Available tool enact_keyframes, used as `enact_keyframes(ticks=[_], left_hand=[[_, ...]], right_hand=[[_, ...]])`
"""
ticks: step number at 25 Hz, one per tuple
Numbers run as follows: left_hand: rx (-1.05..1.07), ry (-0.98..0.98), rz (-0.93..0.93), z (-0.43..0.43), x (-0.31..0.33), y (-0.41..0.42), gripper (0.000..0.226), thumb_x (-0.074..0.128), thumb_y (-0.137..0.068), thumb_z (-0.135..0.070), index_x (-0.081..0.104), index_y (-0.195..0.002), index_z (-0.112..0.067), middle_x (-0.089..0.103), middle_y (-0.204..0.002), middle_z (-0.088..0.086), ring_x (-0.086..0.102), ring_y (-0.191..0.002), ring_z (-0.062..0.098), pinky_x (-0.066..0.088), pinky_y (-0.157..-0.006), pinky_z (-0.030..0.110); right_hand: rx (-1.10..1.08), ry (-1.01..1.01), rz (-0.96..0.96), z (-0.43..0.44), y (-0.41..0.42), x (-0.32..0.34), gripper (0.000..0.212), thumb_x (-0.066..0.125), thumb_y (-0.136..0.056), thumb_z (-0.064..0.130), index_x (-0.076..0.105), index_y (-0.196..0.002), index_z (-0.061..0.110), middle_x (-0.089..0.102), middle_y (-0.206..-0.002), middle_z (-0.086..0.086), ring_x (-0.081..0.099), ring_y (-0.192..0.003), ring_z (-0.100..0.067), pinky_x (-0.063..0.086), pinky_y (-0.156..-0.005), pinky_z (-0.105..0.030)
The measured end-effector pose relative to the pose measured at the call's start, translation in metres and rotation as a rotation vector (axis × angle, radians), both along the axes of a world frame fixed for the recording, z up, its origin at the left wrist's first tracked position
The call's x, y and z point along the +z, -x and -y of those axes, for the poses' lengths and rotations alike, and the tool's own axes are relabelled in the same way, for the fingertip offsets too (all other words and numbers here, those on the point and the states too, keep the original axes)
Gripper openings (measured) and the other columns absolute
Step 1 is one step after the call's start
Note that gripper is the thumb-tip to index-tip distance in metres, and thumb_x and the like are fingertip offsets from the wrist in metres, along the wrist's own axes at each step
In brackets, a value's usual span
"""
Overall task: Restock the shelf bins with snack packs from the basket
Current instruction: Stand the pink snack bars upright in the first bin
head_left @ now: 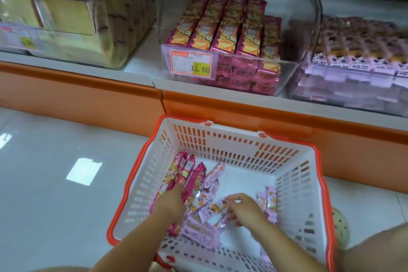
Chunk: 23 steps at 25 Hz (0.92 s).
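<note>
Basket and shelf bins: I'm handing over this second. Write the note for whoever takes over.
Left hand: down in the basket on the magenta packs; its fingers are hidden, so the grip is unclear.
Right hand: its fingers pinch a pale pink pack.
Done: the middle bin holds magenta stock and the right bin holds pale stock.
Left: both kinds lie loose in the basket; move each to its matching bin.
</note>
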<state>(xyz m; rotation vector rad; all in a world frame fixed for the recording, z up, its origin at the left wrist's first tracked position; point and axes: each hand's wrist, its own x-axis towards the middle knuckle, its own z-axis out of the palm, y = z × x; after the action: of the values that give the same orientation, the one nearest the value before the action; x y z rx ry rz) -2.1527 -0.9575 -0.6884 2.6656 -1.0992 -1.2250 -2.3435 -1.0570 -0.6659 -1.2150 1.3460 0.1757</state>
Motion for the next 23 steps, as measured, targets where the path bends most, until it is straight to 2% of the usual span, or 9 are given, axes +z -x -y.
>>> enact_keyframes(ticks=[4, 6, 9, 13, 15, 17, 20, 21, 23], left_hand=[[0.343, 0.099, -0.531, -0.003, 0.017, -0.002, 0.058, 0.072, -0.082, -0.012, 0.048, -0.135, -0.015, 0.065, -0.091, 0.008, 0.057, -0.059, 0.010, 0.047, -0.057, 0.022], [0.395, 0.174, -0.734, 0.000, 0.035, 0.009, 0.053, 0.072, -0.083, -0.013, 0.052, -0.132, -0.021, 0.067, -0.111, 0.011, 0.062, -0.070, 0.011, 0.050, -0.065, 0.022], [0.504, 0.333, -0.967, 0.005, 0.050, 0.027, 0.041, 0.067, -0.086, -0.007, 0.059, -0.123, -0.025, 0.072, -0.107, 0.010, 0.066, -0.091, 0.024, 0.052, -0.089, 0.039], [0.517, 0.352, -0.974, 0.007, 0.053, 0.033, 0.038, 0.062, -0.090, -0.007, 0.058, -0.124, -0.024, 0.073, -0.106, 0.001, 0.070, -0.097, 0.018, 0.055, -0.084, 0.030], [0.500, 0.349, -0.992, 0.007, 0.054, 0.032, 0.041, 0.062, -0.090, -0.009, 0.057, -0.128, -0.023, 0.072, -0.112, 0.004, 0.067, -0.105, 0.023, 0.052, -0.095, 0.036], [0.498, 0.370, -0.994, 0.009, 0.057, 0.031, 0.041, 0.063, -0.089, -0.008, 0.058, -0.128, -0.021, 0.071, -0.112, 0.008, 0.067, -0.102, 0.025, 0.050, -0.099, 0.040], [0.522, 0.436, -1.007, 0.009, 0.069, 0.031, 0.039, 0.064, -0.088, -0.004, 0.059, -0.125, -0.016, 0.072, -0.109, 0.011, 0.070, -0.091, 0.021, 0.057, -0.079, 0.032], [0.524, 0.463, -1.003, 0.009, 0.075, 0.030, 0.040, 0.065, -0.087, -0.005, 0.059, -0.125, -0.017, 0.072, -0.109, 0.011, 0.070, -0.093, 0.023, 0.057, -0.079, 0.034], [0.510, 0.530, -0.969, 0.009, 0.091, 0.024, 0.044, 0.071, -0.083, -0.011, 0.058, -0.125, -0.018, 0.072, -0.109, 0.011, 0.067, -0.103, 0.030, 0.051, -0.096, 0.047]], right_hand=[[-0.065, -0.085, 0.137, 0.001, -0.003, 0.008, 0.031, 0.057, -0.093, 0.022, 0.055, -0.124, 0.013, 0.067, -0.086, -0.009, 0.060, -0.062, -0.020, 0.049, -0.059, -0.029], [-0.094, -0.187, 0.284, 0.000, -0.006, 0.015, 0.041, 0.068, -0.087, 0.026, 0.051, -0.125, 0.028, 0.073, -0.091, -0.008, 0.065, -0.070, -0.022, 0.054, -0.070, -0.037], [-0.039, -0.266, 0.425, -0.006, -0.011, 0.023, 0.054, 0.073, -0.082, 0.013, 0.050, -0.127, 0.033, 0.074, -0.093, -0.008, 0.069, -0.083, -0.024, 0.054, -0.081, -0.045], [-0.053, -0.232, 0.473, -0.010, -0.008, 0.031, 0.060, 0.065, -0.085, -0.002, 0.047, -0.133, 0.030, 0.073, -0.089, -0.005, 0.070, -0.085, -0.022, 0.054, -0.071, -0.032], [-0.069, -0.225, 0.485, -0.010, -0.005, 0.036, 0.058, 0.063, -0.086, -0.004, 0.048, -0.132, 0.028, 0.071, -0.091, -0.007, 0.070, -0.082, -0.021, 0.054, -0.067, -0.030], [-0.080, -0.212, 0.501, -0.010, -0.003, 0.042, 0.057, 0.063, -0.086, -0.005, 0.049, -0.132, 0.027, 0.071, -0.097, -0.010, 0.070, -0.080, -0.021, 0.054, -0.066, -0.030], [-0.098, -0.111, 0.492, -0.011, -0.002, 0.053, 0.059, 0.069, -0.083, 0.001, 0.050, -0.131, 0.032, 0.072, -0.101, -0.013, 0.071, -0.083, -0.022, 0.053, -0.065, -0.026], [-0.098, -0.051, 0.479, -0.011, -0.002, 0.057, 0.061, 0.073, -0.081, 0.005, 0.051, -0.130, 0.034, 0.071, -0.103, -0.013, 0.071, -0.084, -0.023, 0.054, -0.067, -0.027], [-0.085, 0.071, 0.467, -0.013, 0.000, 0.071, 0.066, 0.079, -0.073, 0.012, 0.054, -0.129, 0.035, 0.072, -0.102, -0.011, 0.072, -0.082, -0.024, 0.056, -0.069, -0.030]])
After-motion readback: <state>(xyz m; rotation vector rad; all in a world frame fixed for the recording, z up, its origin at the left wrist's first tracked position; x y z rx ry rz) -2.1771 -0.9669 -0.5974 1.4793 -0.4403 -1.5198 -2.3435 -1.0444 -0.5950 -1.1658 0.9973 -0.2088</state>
